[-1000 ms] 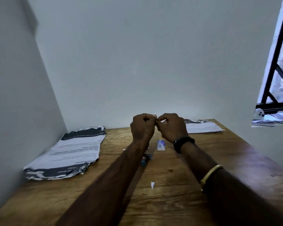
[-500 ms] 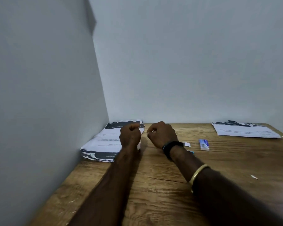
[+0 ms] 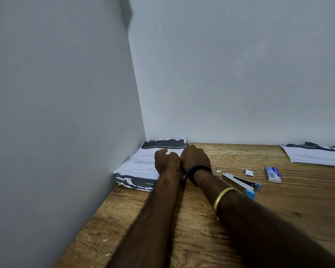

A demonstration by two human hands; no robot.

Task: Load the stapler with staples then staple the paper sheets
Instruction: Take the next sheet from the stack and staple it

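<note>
Beside the stapler, lying opened on the desk, our left hand and right hand sit curled over the paper stack; grip unclear. Sheets look light and floppy; we'd pinch one corner.

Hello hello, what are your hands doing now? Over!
Left hand and right hand curled over the paper stack by the wall; grip hidden. Stapler lies open on the table, untouched. Staple box beside it. Nothing blocking.
</note>
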